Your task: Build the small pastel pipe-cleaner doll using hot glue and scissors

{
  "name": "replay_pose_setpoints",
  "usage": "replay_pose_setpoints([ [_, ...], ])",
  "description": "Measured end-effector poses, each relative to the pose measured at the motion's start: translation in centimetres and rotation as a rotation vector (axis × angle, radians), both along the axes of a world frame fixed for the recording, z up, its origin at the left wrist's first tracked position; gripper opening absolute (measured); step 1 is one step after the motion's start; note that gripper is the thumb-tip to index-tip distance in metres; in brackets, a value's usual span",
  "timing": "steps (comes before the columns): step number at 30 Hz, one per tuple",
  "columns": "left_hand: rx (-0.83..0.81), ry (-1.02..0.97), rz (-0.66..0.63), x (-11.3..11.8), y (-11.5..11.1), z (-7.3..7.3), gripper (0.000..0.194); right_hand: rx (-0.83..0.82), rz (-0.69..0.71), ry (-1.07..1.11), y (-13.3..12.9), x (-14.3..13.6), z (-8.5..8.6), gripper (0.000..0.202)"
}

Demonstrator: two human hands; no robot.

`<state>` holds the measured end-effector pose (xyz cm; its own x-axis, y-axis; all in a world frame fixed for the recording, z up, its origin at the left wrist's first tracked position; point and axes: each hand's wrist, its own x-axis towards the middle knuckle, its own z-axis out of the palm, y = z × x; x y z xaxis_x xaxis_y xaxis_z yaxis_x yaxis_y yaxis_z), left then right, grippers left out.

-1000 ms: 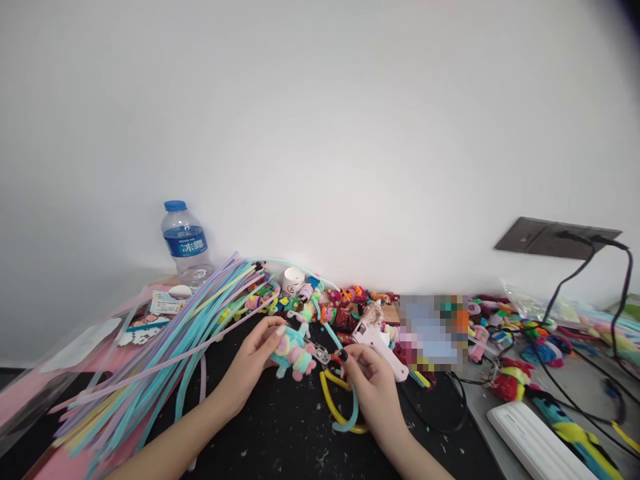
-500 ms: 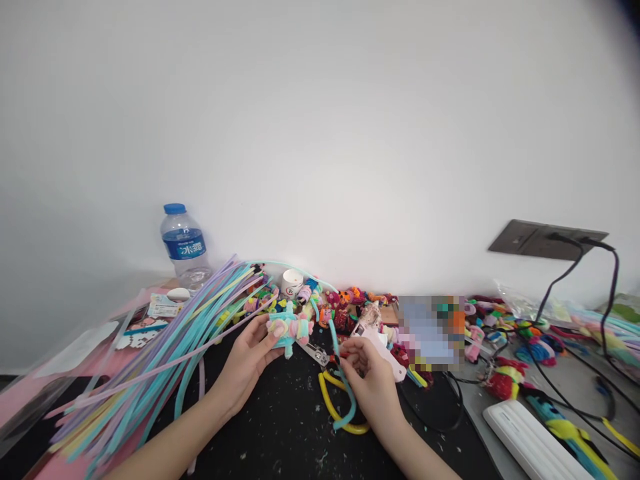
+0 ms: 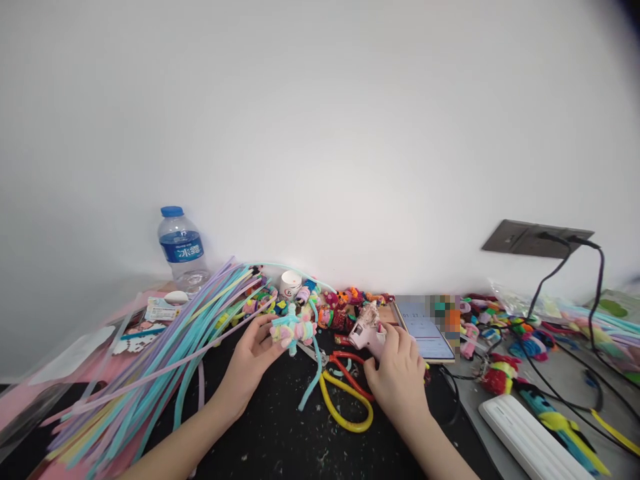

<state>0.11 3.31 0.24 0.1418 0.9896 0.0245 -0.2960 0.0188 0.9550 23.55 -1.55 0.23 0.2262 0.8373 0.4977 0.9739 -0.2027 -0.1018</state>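
Note:
My left hand [image 3: 257,353] pinches a small pastel pipe-cleaner figure [image 3: 293,330] in light blue, pink and yellow. A light-blue pipe cleaner [image 3: 313,381] trails below the figure; whether it is joined to it I cannot tell. My right hand [image 3: 399,373] is closed over the handle of a pale pink hot glue gun [image 3: 367,331], whose crusted nozzle end points up to the left. Between my hands lie pliers [image 3: 345,400] with one yellow and one red handle, on the black mat [image 3: 280,440].
A bundle of long pastel pipe cleaners [image 3: 165,373] spreads at the left, before a water bottle [image 3: 183,250]. A white paper cup [image 3: 291,284] and several finished dolls line the wall. At the right are a phone [image 3: 425,330], a white power bank [image 3: 533,437] and black cables [image 3: 540,293].
My right hand has let go of the light-blue pipe cleaner and moved right onto the glue gun. The pipe cleaner now hangs lower, nearer the figure. My left hand still holds the figure.

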Motion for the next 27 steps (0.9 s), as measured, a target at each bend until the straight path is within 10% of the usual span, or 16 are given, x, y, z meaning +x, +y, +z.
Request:
replay_pose_setpoints([
  [11,0.113,0.103,-0.064,0.2,-0.4,0.1,0.028,-0.154,0.005,0.013,0.6,2.3,0.4,0.040],
  [27,-0.010,0.115,-0.096,0.0,-0.5,0.3,0.034,0.190,0.319,0.462,0.2,2.3,0.2,0.035],
])
